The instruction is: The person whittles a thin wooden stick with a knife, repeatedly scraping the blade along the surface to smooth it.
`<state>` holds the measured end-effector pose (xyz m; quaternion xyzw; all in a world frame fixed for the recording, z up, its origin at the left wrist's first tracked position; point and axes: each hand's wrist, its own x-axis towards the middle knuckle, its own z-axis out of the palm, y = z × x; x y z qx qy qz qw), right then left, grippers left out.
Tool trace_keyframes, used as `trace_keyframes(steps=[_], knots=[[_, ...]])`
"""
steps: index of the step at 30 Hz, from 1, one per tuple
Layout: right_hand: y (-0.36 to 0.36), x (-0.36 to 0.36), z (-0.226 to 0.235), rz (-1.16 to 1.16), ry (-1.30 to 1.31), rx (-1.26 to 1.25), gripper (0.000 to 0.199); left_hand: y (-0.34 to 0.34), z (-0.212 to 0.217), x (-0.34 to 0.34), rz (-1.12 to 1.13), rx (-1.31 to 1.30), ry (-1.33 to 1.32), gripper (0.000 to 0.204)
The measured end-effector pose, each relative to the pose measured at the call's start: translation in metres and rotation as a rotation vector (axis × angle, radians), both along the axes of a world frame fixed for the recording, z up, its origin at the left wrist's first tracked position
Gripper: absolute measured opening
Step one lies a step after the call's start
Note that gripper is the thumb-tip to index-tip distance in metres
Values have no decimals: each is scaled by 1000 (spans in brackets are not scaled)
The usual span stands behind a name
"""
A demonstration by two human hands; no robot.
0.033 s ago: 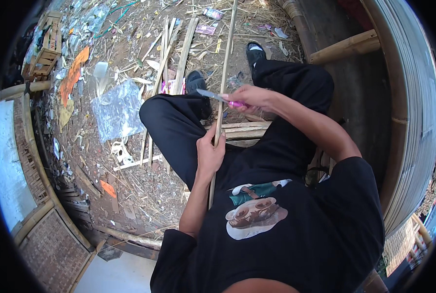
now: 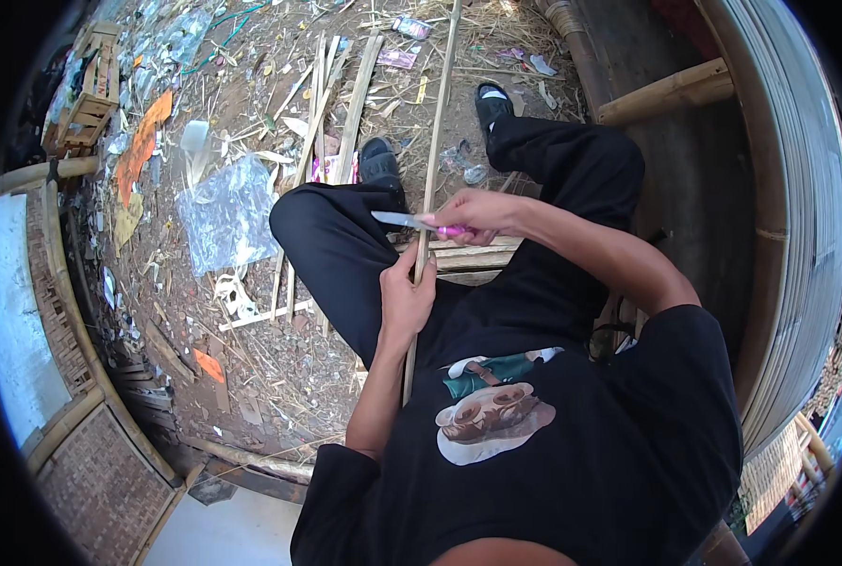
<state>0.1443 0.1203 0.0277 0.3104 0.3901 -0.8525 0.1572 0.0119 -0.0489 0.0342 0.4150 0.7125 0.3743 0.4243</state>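
Note:
A long, thin bamboo strip point(image 2: 442, 94) runs from my lap away across the littered ground. Between my knees, my left hand point(image 2: 407, 300) is closed round its near part, with the thumb along one side. My right hand point(image 2: 485, 212) grips the pink handle of a knife point(image 2: 397, 218) just beyond the left hand. Pointing left, the knife's blade lies across the strip at about a right angle. Whether the edge bites into the bamboo cannot be made out.
Several split bamboo pieces point(image 2: 357, 108) lie ahead of my left foot. A clear plastic sheet point(image 2: 230, 212) and orange scraps point(image 2: 143, 146) litter the soil. A wooden crate point(image 2: 95, 85) stands far left. Bamboo poles point(image 2: 671, 92) frame the right side.
My right hand has drawn the knife a little toward me along the strip, closer to my left hand. The left hand keeps its place.

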Motion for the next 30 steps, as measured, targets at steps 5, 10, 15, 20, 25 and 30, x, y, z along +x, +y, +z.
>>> trace_keyframes(steps=[5,10,15,20,25,30], knots=[[9,-3,-8,95,-53,94,44,10,6,0,-13,-88,-33,33],[23,-6,-14,-93,1,219,40,7,9,0,42,-35,-55,37],[88,9,-16,-533,-32,352,37,5,8,0,41,-37,-133,41],[7,-3,6,-75,-58,228,40,4,1,-1,51,2,-132,39],[-3,0,3,-10,-34,215,42,5,9,2,-1,-36,-59,34],[53,2,-8,-260,-89,352,41,2,10,4,30,-31,26,35]])
